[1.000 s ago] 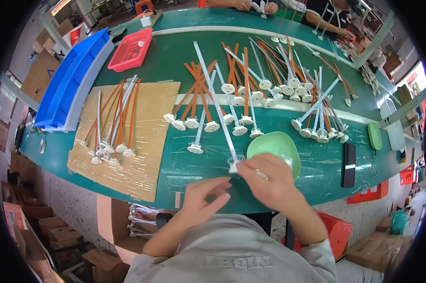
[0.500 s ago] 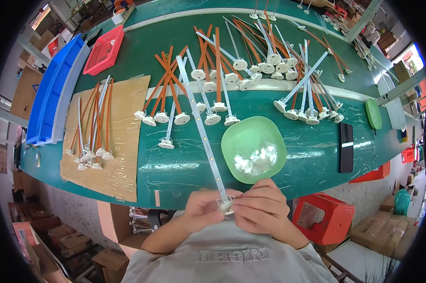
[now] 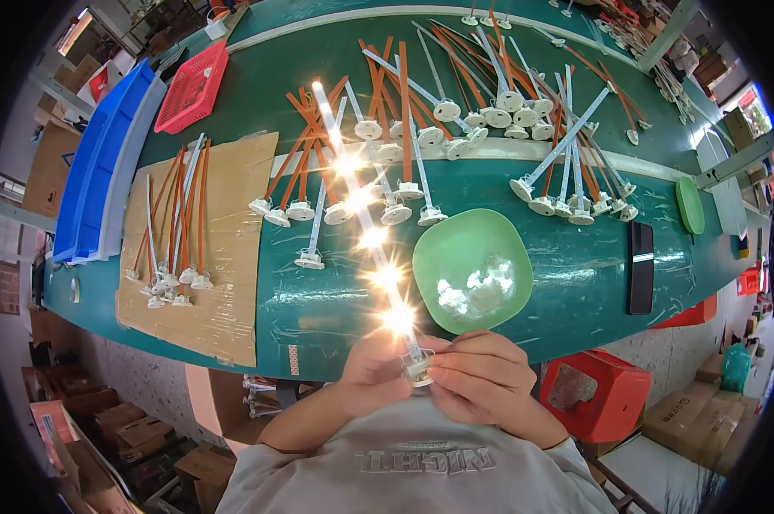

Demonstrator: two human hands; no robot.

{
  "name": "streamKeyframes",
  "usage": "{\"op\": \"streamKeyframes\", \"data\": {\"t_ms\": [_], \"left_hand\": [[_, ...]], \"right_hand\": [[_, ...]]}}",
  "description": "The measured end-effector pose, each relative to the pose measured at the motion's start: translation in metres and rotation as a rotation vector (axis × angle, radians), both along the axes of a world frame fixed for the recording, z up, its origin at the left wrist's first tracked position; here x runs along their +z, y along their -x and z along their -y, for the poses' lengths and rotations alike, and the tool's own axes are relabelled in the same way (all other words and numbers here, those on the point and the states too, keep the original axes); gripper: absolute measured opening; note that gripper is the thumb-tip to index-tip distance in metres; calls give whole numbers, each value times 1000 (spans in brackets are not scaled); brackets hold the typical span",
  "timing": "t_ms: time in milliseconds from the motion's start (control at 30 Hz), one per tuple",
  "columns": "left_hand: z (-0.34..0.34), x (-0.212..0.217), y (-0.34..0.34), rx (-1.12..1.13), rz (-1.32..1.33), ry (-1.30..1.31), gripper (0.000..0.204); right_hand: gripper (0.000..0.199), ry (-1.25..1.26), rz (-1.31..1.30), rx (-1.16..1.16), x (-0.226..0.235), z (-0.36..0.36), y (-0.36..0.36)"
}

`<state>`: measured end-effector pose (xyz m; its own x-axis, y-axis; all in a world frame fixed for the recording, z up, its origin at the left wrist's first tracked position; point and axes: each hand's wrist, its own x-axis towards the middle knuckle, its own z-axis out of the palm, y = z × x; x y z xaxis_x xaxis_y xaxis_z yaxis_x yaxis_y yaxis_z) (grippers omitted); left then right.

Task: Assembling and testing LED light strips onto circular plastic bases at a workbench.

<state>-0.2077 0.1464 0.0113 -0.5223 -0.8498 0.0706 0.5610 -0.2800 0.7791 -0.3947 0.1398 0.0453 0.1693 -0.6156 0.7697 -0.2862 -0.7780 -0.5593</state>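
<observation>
Between my hands an LED strip light [image 3: 391, 283] stands tilted away from me, its LEDs glowing brightly. At its near end is a round white base [image 3: 419, 373] with thin wires looping beside it. My left hand [image 3: 377, 367] is closed around the base's left side, thumb and fingers pinching it. Closed at the base's right side is my right hand [image 3: 486, 377], its fingertips pressed together against base and wires; anything small inside them is hidden. Just beyond the right hand sits a green square dish [image 3: 481, 248] holding small shiny clear pieces.
More strips with white bases lie in clusters on the green table [image 3: 336, 334], some on a cardboard sheet [image 3: 224, 317]. A blue bin [image 3: 104, 171] and red basket [image 3: 194, 86] stand at left. A black phone [image 3: 641, 270] lies at right, near a red stool [image 3: 606, 398].
The strip's LEDs, unlit before, are now shining. Both hands keep their hold on the base; the whole view has shifted slightly.
</observation>
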Motion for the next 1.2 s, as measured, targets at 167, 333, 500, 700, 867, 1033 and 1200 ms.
{"op": "streamKeyframes", "data": {"t_ms": [167,333,500,700,867,1033,1200], "left_hand": [[11,-16,-9,-70,-84,253,48],[6,-19,-14,-51,21,226,47],[-1,-27,-5,162,191,80,49],[1,-28,-7,220,241,158,48],[5,-29,-7,185,304,205,52],[5,-30,-6,235,307,163,53],[8,-31,-6,210,341,209,53]], "right_hand": [[22,11,-57,97,-8,3,5],[19,44,-80,-7,-11,-4,-4],[20,-128,-321,-163,6,22,14],[19,-325,-538,-226,9,71,43],[22,-401,-895,-65,6,94,38],[25,-412,-1018,-95,5,93,34],[25,-411,-1038,-110,4,91,33]]}}
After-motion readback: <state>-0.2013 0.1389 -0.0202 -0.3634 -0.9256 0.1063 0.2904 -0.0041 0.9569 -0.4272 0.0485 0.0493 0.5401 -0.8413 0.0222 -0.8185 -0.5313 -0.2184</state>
